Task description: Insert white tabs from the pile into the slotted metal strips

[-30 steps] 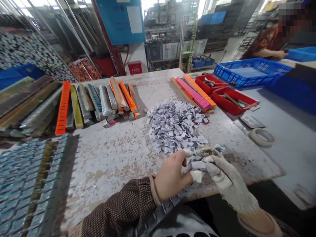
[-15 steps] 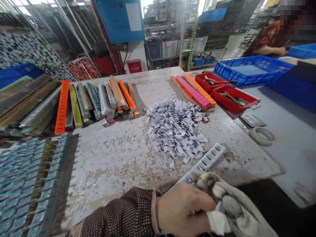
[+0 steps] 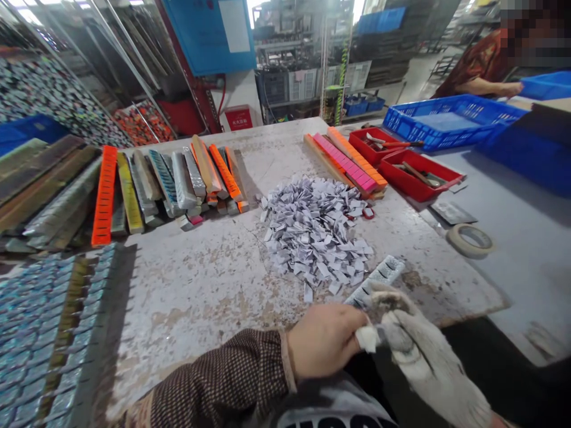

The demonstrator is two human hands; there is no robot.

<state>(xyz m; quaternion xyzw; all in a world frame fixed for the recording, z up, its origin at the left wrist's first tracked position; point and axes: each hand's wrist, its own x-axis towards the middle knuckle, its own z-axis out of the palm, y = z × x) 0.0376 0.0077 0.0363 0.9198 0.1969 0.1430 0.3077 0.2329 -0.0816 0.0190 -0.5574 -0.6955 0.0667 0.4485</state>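
My left hand (image 3: 323, 339), bare below a brown checked sleeve, is closed in a pinch, with a white wrapping (image 3: 368, 339) at its fingertips. A small pale piece (image 3: 382, 335) shows between those fingertips and my right hand (image 3: 417, 348). That hand wears a whitish work glove, its fingers curled in; what they grip is hidden. Just beyond both hands lies a slotted grey-white bar (image 3: 381, 274), its near end covered by them. A heap of small white-grey tabs (image 3: 314, 232) spreads on the worn table (image 3: 196, 285) behind the bar.
Slotted bars in orange (image 3: 105, 196), yellow and grey line the table's left back. Blue-grey slotted bars (image 3: 89, 333) fill the left front. A pink bar (image 3: 345, 161), red trays (image 3: 419, 178), a tape roll (image 3: 470, 240) and a blue crate (image 3: 446, 122) stand right. A co-worker (image 3: 482, 71) is beyond.
Both hands have moved up and a little left, toward the bar, and cover more of its near end. They remain close together at the small pale piece. The view has shifted slightly.
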